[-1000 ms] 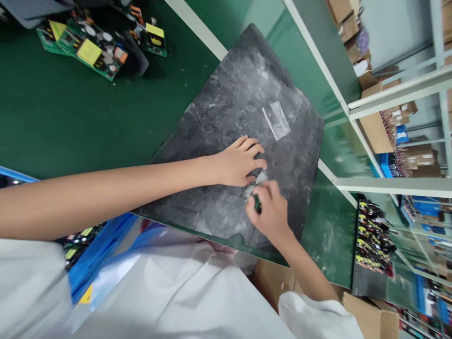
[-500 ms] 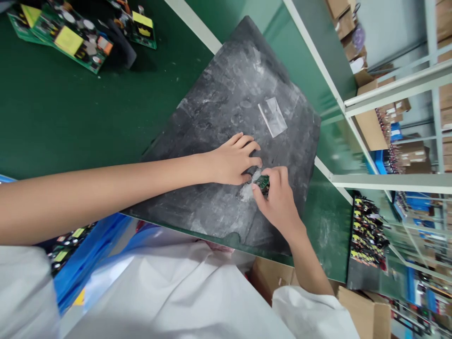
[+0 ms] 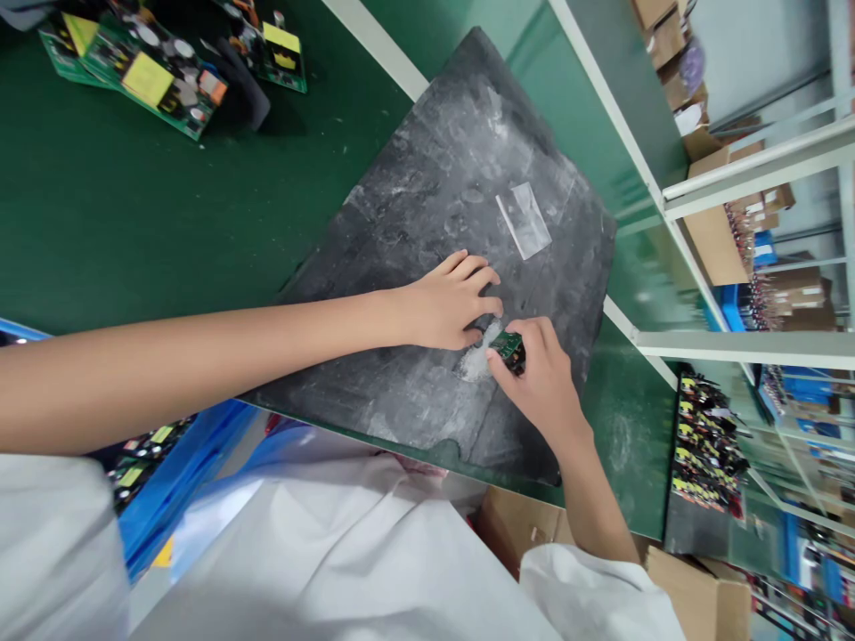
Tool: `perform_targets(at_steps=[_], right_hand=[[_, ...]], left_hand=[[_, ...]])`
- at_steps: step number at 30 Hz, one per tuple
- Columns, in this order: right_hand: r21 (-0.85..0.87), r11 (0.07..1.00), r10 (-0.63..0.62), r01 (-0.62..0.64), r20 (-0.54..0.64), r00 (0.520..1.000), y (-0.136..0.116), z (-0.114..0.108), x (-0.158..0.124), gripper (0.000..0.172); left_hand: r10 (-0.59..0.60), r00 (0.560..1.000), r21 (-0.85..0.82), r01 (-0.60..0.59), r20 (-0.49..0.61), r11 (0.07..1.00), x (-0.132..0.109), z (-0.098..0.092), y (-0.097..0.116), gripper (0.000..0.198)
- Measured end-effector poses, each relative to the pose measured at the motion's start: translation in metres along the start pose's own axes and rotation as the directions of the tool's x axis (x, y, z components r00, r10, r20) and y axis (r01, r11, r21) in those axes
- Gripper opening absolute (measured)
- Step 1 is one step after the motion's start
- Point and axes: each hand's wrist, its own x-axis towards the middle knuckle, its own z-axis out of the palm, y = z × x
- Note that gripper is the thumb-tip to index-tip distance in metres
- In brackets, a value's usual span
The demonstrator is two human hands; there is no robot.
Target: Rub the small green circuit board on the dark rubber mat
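Hands meet mid-mat. Right hand (image 3: pixel 544 383) pinches a small green board (image 3: pixel 511 346) at its fingertips, pressed into a white paste smear (image 3: pixel 478 361) on the dark mat (image 3: pixel 468 178). Left hand (image 3: pixel 444 307) lies flat, fingers spread, grasping nothing, just left of it. Looks mid-coating: board not yet lifted. Larger circuit boards (image 3: pixel 143 76) sit far left on the counter (image 3: pixel 134 214), untouched.

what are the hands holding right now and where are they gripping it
The right hand pinches a small green circuit board by its edges between thumb and fingers. The left hand rests on the dark mat; whether it holds anything cannot be told.
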Motion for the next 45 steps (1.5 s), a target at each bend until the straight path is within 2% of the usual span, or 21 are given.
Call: perform_targets(at_steps=[13,16,21,26,31,36,38,41,43,45], right_hand=[[0.026,0.998,0.053,-0.050,-0.113,0.992,0.008,0.013,0.000,0.022],[0.043,0.999,0.008,-0.002,-0.127,0.992,0.005,0.015,-0.002,0.019],[0.029,0.990,-0.135,0.135,-0.027,0.991,-0.008,0.016,-0.011,0.017],[-0.027,0.999,0.012,-0.017,-0.167,0.986,0.000,0.017,-0.006,0.016],[-0.009,0.994,-0.112,0.112,-0.034,0.993,-0.006,0.018,-0.009,0.014],[-0.007,1.000,0.009,-0.011,-0.189,0.982,-0.005,0.022,-0.006,0.013],[-0.002,1.000,-0.029,0.029,-0.149,0.988,-0.009,0.022,-0.007,0.013],[-0.014,0.989,-0.151,0.151,-0.054,0.987,-0.014,0.022,-0.008,0.013],[-0.034,0.992,-0.125,0.123,-0.083,0.989,-0.010,0.021,-0.005,0.013],[-0.043,0.999,-0.030,0.023,-0.163,0.986,-0.005,0.020,-0.002,0.013]], left_hand=[[0.002,1.000,-0.001,-0.002,-0.002,1.000,-0.001,0.000,0.000,0.036],[0.002,1.000,-0.004,-0.002,0.009,1.000,0.000,-0.001,0.000,0.036],[0.007,1.000,-0.029,-0.006,0.024,1.000,0.000,-0.001,-0.001,0.036],[-0.005,1.000,-0.008,0.006,0.005,1.000,0.000,0.000,-0.001,0.036],[-0.002,1.000,-0.016,0.002,0.024,1.000,-0.001,-0.001,0.000,0.037],[0.006,1.000,-0.009,-0.006,-0.013,1.000,0.000,0.001,-0.001,0.036],[0.013,1.000,-0.008,-0.013,-0.013,1.000,0.000,0.001,-0.001,0.036],[0.010,1.000,-0.008,-0.010,-0.013,1.000,0.000,0.001,-0.001,0.037],[-0.001,1.000,-0.006,0.001,-0.008,1.000,0.000,0.001,-0.001,0.037],[-0.008,1.000,-0.003,0.008,-0.003,1.000,0.000,0.000,-0.001,0.036]])
